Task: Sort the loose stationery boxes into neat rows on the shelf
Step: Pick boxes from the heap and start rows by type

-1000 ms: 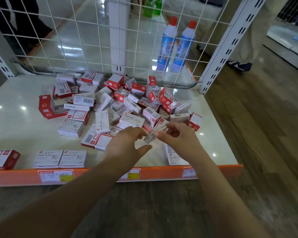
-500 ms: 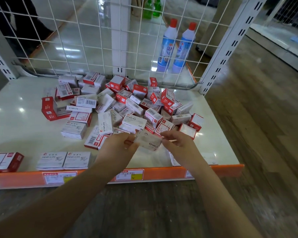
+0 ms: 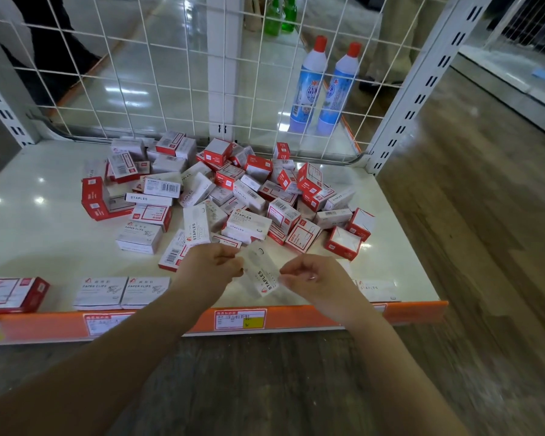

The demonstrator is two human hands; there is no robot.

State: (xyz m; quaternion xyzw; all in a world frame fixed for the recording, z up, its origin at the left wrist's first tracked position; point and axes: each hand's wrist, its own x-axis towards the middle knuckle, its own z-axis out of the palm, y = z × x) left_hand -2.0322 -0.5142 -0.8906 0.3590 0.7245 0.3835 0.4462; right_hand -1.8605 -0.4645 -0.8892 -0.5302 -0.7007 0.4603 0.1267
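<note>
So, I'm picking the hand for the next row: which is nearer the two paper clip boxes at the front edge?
Left. The left hand is just right of the paper clip boxes; the right hand is farther right.

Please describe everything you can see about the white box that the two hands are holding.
The white staples box is a small oblong carton that looks like thin card, white with "STAPLES" printed in dark letters along its long face and a small red mark near one end. It looks closed. It is held tilted, above the front part of the shelf, in front of the loose pile. The left hand pinches its left end and the right hand its right end; nothing else touches it.
</note>
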